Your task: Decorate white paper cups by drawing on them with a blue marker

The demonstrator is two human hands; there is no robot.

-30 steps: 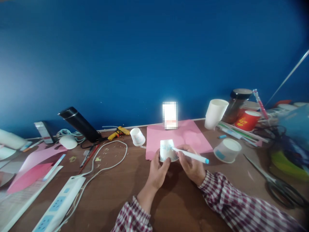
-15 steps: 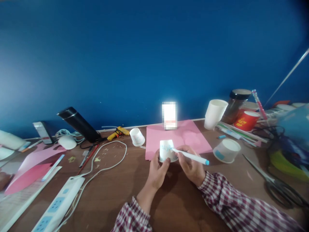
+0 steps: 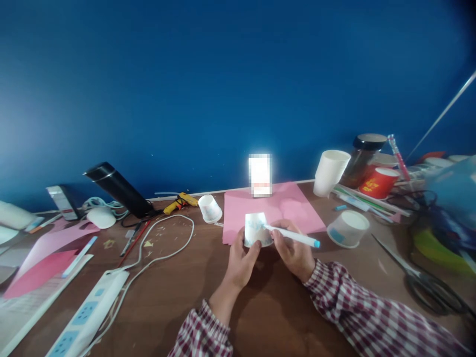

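My left hand (image 3: 241,260) grips a small white paper cup (image 3: 256,229) by its sides, with its wide rim downward. Pale blue marks show on the cup's wall. In my right hand (image 3: 295,253) is a white marker (image 3: 297,236) with a light blue end, its tip at the cup's right side. Pink paper (image 3: 293,203) lies just beyond the hands. Another paper cup (image 3: 210,208) stands to the left of the paper. To the right, an upturned paper cup (image 3: 351,225) carries a blue patch, and a blue marker cap (image 3: 339,208) lies behind it.
Scissors (image 3: 412,277) lie at the right, near stacked white cups (image 3: 330,171) and a red cup (image 3: 379,183). A power strip (image 3: 87,312) and its looped white cord are at the left. Behind them are a black bottle (image 3: 119,191) and a yellow glue gun (image 3: 180,203).
The view has shifted slightly. My left hand still holds the cup, and the marker in my right hand stays against its side, with only a slight movement.
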